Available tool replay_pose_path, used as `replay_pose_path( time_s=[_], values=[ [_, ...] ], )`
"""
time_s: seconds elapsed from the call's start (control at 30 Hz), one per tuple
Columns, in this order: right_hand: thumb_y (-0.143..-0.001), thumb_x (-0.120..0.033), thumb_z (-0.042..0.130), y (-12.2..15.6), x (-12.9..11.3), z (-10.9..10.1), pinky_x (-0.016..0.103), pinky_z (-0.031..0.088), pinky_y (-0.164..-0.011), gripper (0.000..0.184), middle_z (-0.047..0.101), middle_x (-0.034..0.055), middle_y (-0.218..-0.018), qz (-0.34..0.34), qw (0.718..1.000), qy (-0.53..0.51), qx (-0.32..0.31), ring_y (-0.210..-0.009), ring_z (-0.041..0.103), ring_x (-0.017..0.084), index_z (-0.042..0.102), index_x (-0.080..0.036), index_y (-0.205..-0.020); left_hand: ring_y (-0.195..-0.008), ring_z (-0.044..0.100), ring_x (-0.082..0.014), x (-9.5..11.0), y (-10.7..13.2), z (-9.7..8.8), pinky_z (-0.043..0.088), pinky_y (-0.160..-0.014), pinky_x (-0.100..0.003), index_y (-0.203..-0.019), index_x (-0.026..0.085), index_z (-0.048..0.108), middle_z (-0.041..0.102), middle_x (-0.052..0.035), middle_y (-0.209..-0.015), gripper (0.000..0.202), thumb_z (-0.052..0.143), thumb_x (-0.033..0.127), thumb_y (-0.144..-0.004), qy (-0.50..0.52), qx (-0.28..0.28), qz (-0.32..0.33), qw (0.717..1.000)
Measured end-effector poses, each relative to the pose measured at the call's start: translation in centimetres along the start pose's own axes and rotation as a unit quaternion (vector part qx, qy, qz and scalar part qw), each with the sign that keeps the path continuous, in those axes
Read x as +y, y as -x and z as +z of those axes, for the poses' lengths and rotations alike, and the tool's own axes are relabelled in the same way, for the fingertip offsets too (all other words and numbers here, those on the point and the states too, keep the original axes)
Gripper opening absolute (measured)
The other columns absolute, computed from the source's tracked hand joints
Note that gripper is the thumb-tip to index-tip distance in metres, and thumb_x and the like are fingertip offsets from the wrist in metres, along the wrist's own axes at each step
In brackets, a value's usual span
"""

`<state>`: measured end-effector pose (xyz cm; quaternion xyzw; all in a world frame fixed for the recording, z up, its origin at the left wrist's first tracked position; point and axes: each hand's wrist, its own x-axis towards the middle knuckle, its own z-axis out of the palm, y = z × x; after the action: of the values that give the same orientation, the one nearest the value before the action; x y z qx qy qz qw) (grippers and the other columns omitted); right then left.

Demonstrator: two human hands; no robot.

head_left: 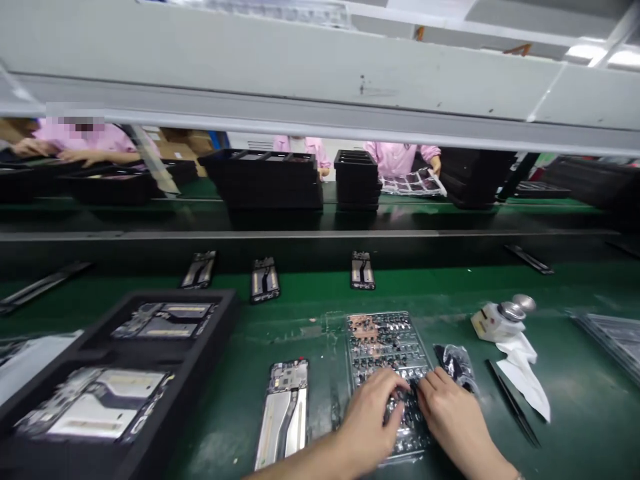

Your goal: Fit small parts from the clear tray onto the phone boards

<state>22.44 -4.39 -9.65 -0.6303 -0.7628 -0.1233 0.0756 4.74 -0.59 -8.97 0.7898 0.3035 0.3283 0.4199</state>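
Note:
A clear plastic tray (357, 380) with rows of small dark parts lies on the green work surface, and both my hands are over its near half. My left hand (373, 413) is curled, with its fingertips at the small parts. Close beside it, my right hand (453, 410) has its fingers bent and pressed together at the tray's right side. Whatever sits between my fingertips is too small and too hidden to name. An opened phone body (285, 413) with its inner board and silver plate showing lies left of the tray.
A black foam tray (200, 353) holding phone bodies stands at left. To the right are a small plastic bag (457, 363), a white bottle with metal lid (497, 320), a white cloth (525, 373) and black tweezers (513, 403). Beyond, several phone bodies (265, 280) lie near the divider.

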Motion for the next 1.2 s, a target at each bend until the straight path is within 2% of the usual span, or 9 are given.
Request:
replay_pose_path(
  time_s=[0.1, 0.2, 0.4, 0.53, 0.63, 0.7, 0.83, 1.07, 1.2],
  values=[
    [-0.077, -0.012, 0.047, -0.3, -0.1, -1.0, 0.026, 0.037, -0.057, 0.017, 0.058, 0.0023, -0.063, 0.056, 0.995, -0.076, -0.011, -0.064, 0.055, 0.018, 0.055, -0.019, -0.063, -0.085, 0.051, -0.0193, -0.6, 0.8, 0.6, 0.044, -0.075, -0.032, -0.094, 0.017, 0.052, 0.058, -0.0051, -0.092, 0.015, 0.053, 0.02, -0.08, -0.16, -0.028, 0.082, 0.983],
    [-0.076, -0.019, 0.046, -0.4, -0.8, -1.9, 0.022, 0.037, -0.054, 0.016, 0.056, -0.0016, -0.06, 0.112, 0.963, -0.235, -0.068, -0.057, 0.053, 0.013, 0.052, -0.02, -0.062, -0.079, 0.05, -0.0201, -1.3, 0.6, 0.2, 0.044, -0.07, -0.033, -0.087, 0.016, 0.05, 0.056, -0.0052, -0.085, 0.018, 0.052, 0.033, -0.083, -0.296, -0.026, 0.153, 0.943],
    [-0.073, -0.023, 0.048, -0.6, -1.7, -2.1, 0.019, 0.036, -0.051, 0.016, 0.054, -0.0019, -0.056, 0.141, 0.883, -0.423, -0.145, -0.054, 0.048, 0.011, 0.054, -0.017, -0.06, -0.073, 0.051, -0.018, -1.8, 0.5, -0.2, 0.04, -0.059, -0.027, -0.082, 0.015, 0.049, 0.055, -0.0028, -0.078, 0.007, 0.048, 0.022, -0.083, -0.377, -0.025, 0.218, 0.9],
    [-0.076, -0.027, 0.052, -0.8, -1.6, -2.7, 0.021, 0.037, -0.053, 0.021, 0.057, 0.0, -0.059, 0.138, 0.864, -0.454, -0.168, -0.057, 0.05, 0.013, 0.058, -0.016, -0.06, -0.072, 0.05, -0.0169, -1.9, 0.6, 0.1, 0.038, -0.057, -0.025, -0.083, 0.015, 0.051, 0.057, -0.0033, -0.077, 0.01, 0.044, 0.021, -0.086, -0.304, -0.056, 0.2, 0.93],
    [-0.081, -0.034, 0.05, -0.9, -1.4, -3.7, 0.023, 0.041, -0.06, 0.027, 0.062, 0.0021, -0.066, 0.143, 0.852, -0.48, -0.154, -0.064, 0.055, 0.015, 0.063, -0.016, -0.067, -0.068, 0.049, -0.0126, -1.6, 0.3, -0.1, 0.037, -0.061, -0.022, -0.074, 0.016, 0.051, 0.054, 0.0, -0.07, 0.022, 0.038, 0.02, -0.091, -0.146, -0.062, 0.112, 0.981],
    [-0.083, -0.037, 0.049, -0.8, -1.4, -4.2, 0.024, 0.042, -0.062, 0.028, 0.064, 0.0024, -0.068, 0.155, 0.849, -0.488, -0.135, -0.066, 0.057, 0.016, 0.065, -0.017, -0.071, -0.064, 0.047, -0.0104, -1.3, 0.0, -0.5, 0.035, -0.06, -0.02, -0.069, 0.017, 0.05, 0.05, 0.0024, -0.065, 0.026, 0.037, 0.021, -0.092, -0.031, -0.068, 0.032, 0.997],
    [-0.081, -0.034, 0.053, -0.6, -1.6, -4.4, 0.023, 0.042, -0.056, 0.021, 0.062, 0.0011, -0.068, 0.166, 0.869, -0.457, -0.091, -0.059, 0.053, 0.014, 0.065, -0.018, -0.075, -0.058, 0.041, -0.0091, -1.0, -0.3, -0.9, 0.029, -0.056, -0.019, -0.067, 0.017, 0.049, 0.044, 0.0044, -0.06, 0.025, 0.04, 0.024, -0.089, 0.082, -0.077, -0.051, 0.992],
    [-0.08, -0.03, 0.056, -0.3, -2.7, -3.5, 0.022, 0.039, -0.054, 0.015, 0.059, -0.0007, -0.067, 0.157, 0.882, -0.431, -0.105, -0.058, 0.05, 0.012, 0.061, -0.018, -0.073, -0.057, 0.035, -0.0091, -1.3, -0.1, -0.6, 0.025, -0.055, -0.021, -0.065, 0.017, 0.044, 0.038, 0.005, -0.059, 0.023, 0.041, 0.022, -0.087, 0.071, -0.085, -0.057, 0.992],
    [-0.081, -0.032, 0.054, -0.4, -2.2, -3.9, 0.022, 0.039, -0.056, 0.017, 0.059, -0.0006, -0.068, 0.165, 0.863, -0.46, -0.129, -0.06, 0.05, 0.012, 0.059, -0.017, -0.072, -0.059, 0.037, -0.0094, -1.0, 0.1, -0.8, 0.026, -0.056, -0.021, -0.066, 0.018, 0.04, 0.039, 0.0049, -0.06, 0.024, 0.038, 0.024, -0.089, 0.08, -0.094, -0.059, 0.991]
  ],
)
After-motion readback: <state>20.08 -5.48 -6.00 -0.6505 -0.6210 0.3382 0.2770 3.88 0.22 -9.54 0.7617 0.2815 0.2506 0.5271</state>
